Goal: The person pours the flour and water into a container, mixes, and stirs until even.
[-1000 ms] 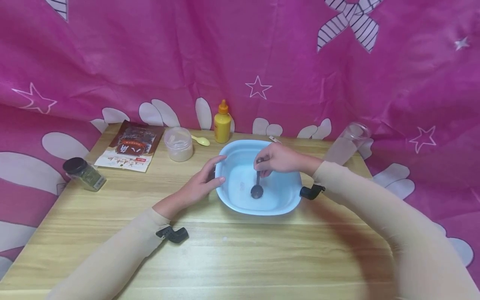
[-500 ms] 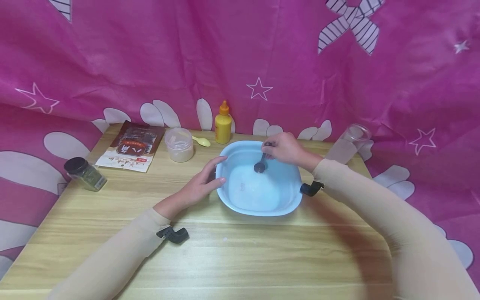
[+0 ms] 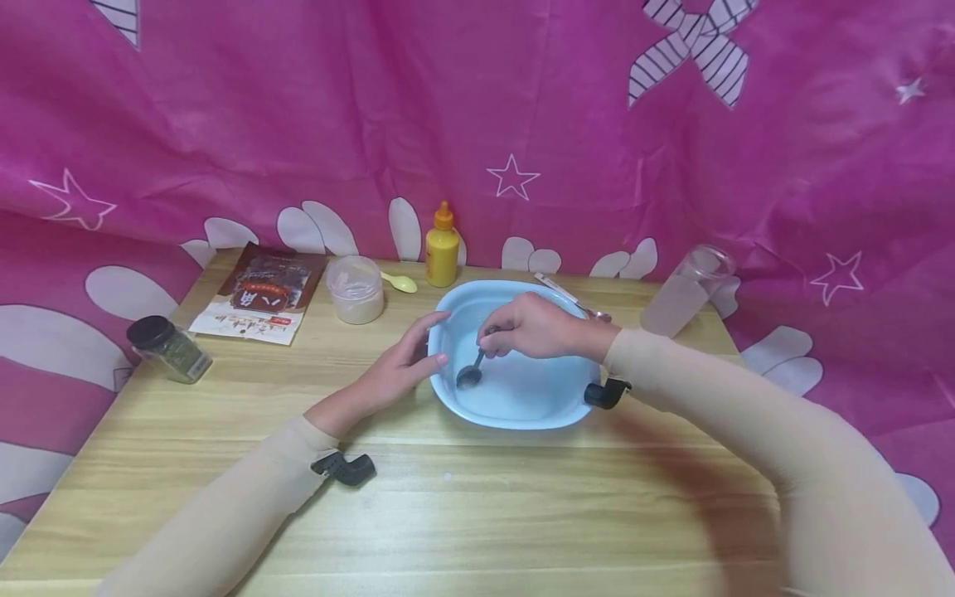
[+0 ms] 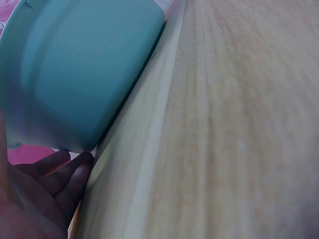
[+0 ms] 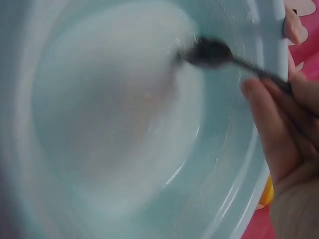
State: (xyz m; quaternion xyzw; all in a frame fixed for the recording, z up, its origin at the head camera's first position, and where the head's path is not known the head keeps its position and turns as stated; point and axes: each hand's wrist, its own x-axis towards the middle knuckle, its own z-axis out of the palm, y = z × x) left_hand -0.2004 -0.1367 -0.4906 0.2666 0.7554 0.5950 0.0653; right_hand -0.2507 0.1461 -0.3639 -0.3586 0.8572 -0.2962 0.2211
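Nearest the viewer, a light wood-grain bench (image 3: 448, 518) spreads across the foreground, with a person's two arms in beige sleeves (image 3: 224, 506) reaching over it, a black curved fitting (image 3: 351, 468) at each wrist. Ahead of them, a pale blue basin (image 3: 515, 421) sits on the bench, slightly right of center. The left hand (image 3: 391, 371) is at its left side, thumb and forefinger spread wide and touching the rim; the left wrist view shows other fingers low beside the outer wall. The right hand (image 3: 533, 325), bent over the basin, pinches the handle of a dark metal spoon (image 3: 468, 378). The spoon slants down inside the basin toward its left wall; its bowl is blurred in the right wrist view, and whether it touches the bottom cannot be told. Farther back on the left are a black-lidded jar (image 3: 172, 348) with green contents and a brown and white packet (image 3: 257, 290) lying flat. Next come a clear tub (image 3: 356, 292), a yellow spoon (image 3: 400, 283) just beside it, and a yellow bottle (image 3: 443, 259) standing upright. Behind the basin lies a white-handled utensil (image 3: 555, 287); at the far right is a tall clear vessel (image 3: 677, 298). A magenta curtain (image 3: 448, 99) printed with stars and a striped bow hangs behind everything.
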